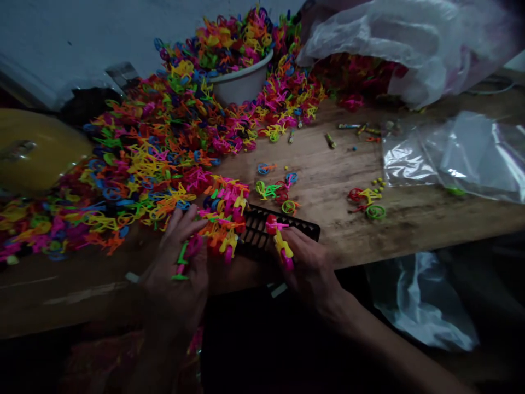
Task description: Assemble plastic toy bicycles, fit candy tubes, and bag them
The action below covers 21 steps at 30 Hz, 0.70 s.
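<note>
My left hand, at the table's front edge, has its fingers bent around a small green and pink plastic piece. My right hand grips a yellow toy bicycle with pink and red wheels, over the right part of a black slotted rack. Several assembled toy bicycles in orange, pink and yellow stand packed together on the rack's left part, between my hands. The rack's lower edge is dark and hard to make out.
A large heap of colourful plastic pieces covers the table's left and back, around a full white tub. Loose bicycles, clear bags and a yellow rounded object lie on the wooden table.
</note>
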Motion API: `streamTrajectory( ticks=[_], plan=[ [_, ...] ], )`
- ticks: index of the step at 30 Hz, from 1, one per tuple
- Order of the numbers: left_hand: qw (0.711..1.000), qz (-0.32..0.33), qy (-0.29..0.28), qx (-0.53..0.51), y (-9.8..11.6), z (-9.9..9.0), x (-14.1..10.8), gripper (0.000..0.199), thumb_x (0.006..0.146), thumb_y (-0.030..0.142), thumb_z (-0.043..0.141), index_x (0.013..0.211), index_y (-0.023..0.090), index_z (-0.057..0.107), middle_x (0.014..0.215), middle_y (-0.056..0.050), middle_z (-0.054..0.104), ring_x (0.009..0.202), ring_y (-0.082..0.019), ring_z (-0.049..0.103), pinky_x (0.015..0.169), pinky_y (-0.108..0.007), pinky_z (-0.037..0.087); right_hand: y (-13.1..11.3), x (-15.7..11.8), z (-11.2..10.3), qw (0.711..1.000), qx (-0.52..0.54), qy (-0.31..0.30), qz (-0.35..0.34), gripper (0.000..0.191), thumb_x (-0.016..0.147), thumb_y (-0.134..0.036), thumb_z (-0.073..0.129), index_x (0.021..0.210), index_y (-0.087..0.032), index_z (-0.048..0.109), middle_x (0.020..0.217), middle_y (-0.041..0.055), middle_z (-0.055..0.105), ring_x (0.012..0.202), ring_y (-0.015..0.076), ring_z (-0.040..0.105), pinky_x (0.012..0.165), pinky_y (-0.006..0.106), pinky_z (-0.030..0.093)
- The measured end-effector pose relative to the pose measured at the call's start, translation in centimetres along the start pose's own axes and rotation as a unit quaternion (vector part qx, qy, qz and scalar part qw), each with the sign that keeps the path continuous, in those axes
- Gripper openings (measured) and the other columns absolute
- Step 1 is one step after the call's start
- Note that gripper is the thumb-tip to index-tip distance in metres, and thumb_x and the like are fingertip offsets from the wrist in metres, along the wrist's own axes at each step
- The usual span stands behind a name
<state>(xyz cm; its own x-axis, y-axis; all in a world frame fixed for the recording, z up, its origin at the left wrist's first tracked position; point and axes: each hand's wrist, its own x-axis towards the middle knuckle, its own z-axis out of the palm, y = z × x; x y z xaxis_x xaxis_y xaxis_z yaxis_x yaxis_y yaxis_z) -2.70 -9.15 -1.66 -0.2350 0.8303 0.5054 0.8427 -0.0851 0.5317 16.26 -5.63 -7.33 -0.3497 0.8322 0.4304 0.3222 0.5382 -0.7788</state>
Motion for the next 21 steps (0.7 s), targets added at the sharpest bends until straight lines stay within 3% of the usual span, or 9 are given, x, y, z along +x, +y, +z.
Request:
streamTrajectory(
  ticks=[3, 7, 14, 21],
  plan=[
    [0.999, 0.013, -0.028, -0.009, -0.4, 1.3, 0.0, 0.023, 0.085, 0.016, 0.053, 0.106, 0.021, 0.059, 0.130, -0.003, 0.055, 0.126, -0.020, 0.044, 0.107, -0.038, 0.035, 0.3, 0.4, 0.8, 0.999, -0.024, 0.026, 0.018, 0.020, 0.082, -0.009, 0.047, 0.098, -0.017, 0.056, 0.093, 0.0089, 0.061, 0.086, 0.0191, 0.057, 0.075, 0.030, 0.047],
    [0.999, 0.029, -0.024, -0.004, 0.2, 1.4, -0.6, 0.025, 0.085, 0.015, 0.052, 0.108, 0.023, 0.058, 0.127, -0.003, 0.057, 0.125, -0.020, 0.046, 0.107, -0.040, 0.035, 0.3, 0.4, 1.1, 0.997, -0.052, 0.044, 0.028, 0.013, 0.081, -0.013, 0.051, 0.091, -0.019, 0.058, 0.086, 0.0069, 0.064, 0.078, 0.0205, 0.055, 0.072, 0.035, 0.043],
    [0.999, 0.031, -0.039, 0.015, 0.7, 1.1, -1.0, 0.030, 0.083, 0.016, 0.054, 0.112, 0.025, 0.058, 0.127, -0.002, 0.057, 0.123, -0.021, 0.048, 0.105, -0.037, 0.037, 1.3, 1.2, -0.9, 0.990, -0.028, 0.099, 0.095, 0.013, 0.082, -0.014, 0.052, 0.078, -0.021, 0.062, 0.078, 0.0037, 0.063, 0.075, 0.0193, 0.057, 0.067, 0.031, 0.043],
    [0.999, -0.004, -0.025, -0.020, 0.9, 1.0, -0.5, 0.023, 0.086, 0.023, 0.052, 0.107, 0.025, 0.060, 0.122, -0.003, 0.060, 0.118, -0.022, 0.051, 0.105, -0.040, 0.037, 2.4, 4.9, 0.4, 0.994, 0.002, 0.095, 0.054, 0.014, 0.081, -0.013, 0.053, 0.082, -0.020, 0.065, 0.081, 0.0022, 0.066, 0.073, 0.0163, 0.058, 0.066, 0.027, 0.043]
  ],
)
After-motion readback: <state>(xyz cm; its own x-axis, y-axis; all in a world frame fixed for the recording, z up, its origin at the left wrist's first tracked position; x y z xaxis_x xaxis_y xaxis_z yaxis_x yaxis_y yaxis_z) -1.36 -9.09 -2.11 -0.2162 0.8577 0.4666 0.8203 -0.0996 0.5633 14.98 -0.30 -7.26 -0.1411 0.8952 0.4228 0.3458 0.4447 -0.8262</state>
